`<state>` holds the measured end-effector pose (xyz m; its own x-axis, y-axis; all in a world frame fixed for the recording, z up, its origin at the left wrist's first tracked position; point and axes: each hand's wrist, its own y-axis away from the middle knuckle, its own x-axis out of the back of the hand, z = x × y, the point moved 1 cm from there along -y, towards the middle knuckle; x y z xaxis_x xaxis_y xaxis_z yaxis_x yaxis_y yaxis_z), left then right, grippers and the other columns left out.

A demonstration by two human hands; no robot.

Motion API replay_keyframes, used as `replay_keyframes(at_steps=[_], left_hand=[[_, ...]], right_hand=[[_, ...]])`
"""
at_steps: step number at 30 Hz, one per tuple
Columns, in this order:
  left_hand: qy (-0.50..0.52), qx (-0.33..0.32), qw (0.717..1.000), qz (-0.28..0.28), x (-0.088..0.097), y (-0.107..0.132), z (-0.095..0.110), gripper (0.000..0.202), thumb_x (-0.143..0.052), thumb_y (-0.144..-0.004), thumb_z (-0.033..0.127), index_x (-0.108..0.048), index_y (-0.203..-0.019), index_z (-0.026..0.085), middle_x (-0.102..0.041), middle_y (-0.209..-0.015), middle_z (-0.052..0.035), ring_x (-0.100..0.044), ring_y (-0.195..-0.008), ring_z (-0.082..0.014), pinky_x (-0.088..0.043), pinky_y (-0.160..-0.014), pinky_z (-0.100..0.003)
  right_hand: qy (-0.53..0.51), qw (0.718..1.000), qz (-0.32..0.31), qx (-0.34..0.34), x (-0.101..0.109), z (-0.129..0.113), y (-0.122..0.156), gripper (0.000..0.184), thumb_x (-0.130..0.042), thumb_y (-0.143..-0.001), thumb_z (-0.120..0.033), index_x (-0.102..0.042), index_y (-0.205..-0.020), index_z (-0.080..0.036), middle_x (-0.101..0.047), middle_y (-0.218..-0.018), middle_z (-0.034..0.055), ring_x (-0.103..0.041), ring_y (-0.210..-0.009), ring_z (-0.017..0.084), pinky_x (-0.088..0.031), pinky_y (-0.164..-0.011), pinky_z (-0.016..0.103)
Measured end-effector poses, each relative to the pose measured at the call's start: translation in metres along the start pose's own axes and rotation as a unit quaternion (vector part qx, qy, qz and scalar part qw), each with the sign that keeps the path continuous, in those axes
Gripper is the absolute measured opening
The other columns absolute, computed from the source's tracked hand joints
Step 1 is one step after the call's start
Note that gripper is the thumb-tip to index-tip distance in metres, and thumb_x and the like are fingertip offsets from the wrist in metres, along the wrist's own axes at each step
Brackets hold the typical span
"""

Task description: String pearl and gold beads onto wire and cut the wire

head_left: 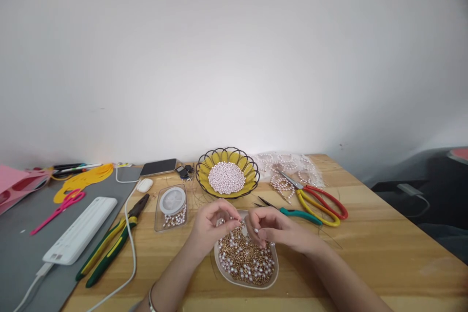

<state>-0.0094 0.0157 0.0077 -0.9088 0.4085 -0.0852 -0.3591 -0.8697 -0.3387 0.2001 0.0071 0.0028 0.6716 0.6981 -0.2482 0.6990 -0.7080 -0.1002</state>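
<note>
- Green-and-yellow pliers point(113, 241) lay off to the left, nose aimed at the wall, handles toward the wearer, likely for quick grabbing.
- Left hand point(209, 228): thumb and finger pinched almost together; whether they gripped anything, hard to tell!
- Tray point(252, 286) of beads point(237, 253): right under both hands, presumably to catch drops, its long axis seemingly running toward the wall.
- Pale bead point(256, 230): over the tray, in the right hand's point(276, 226) close pinch! Roundish, so no clear long axis or direction.
- Scissors point(318, 203): blades pointed left and wallward, handles within reach.
</note>
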Motion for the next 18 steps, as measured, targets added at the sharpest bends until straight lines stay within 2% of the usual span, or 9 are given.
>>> replay_keyframes(at_steps=[11,18], left_hand=[[-0.021,0.005,1.000,0.000,-0.0005,0.0000,0.0002,0.026,-0.084,-0.080,0.038,-0.071,-0.079,0.016,-0.070,-0.079,-0.0050,-0.064,-0.076,-0.0174,-0.052,-0.070,-0.027],[-0.017,0.003,1.000,-0.002,-0.0001,0.0010,-0.0006,0.024,-0.084,-0.080,0.036,-0.072,-0.080,0.016,-0.069,-0.080,-0.0050,-0.064,-0.077,-0.0167,-0.052,-0.072,-0.027]], right_hand=[[-0.001,1.000,0.003,-0.010,0.0013,-0.0003,0.0012,0.030,-0.077,-0.086,-0.036,-0.054,-0.075,-0.020,-0.059,-0.066,-0.0036,-0.049,-0.059,0.010,-0.036,-0.058,0.025],[0.004,1.000,0.003,-0.014,0.0011,-0.0001,0.0001,0.029,-0.076,-0.087,-0.036,-0.054,-0.076,-0.020,-0.059,-0.066,-0.0035,-0.051,-0.059,0.010,-0.037,-0.059,0.024]])
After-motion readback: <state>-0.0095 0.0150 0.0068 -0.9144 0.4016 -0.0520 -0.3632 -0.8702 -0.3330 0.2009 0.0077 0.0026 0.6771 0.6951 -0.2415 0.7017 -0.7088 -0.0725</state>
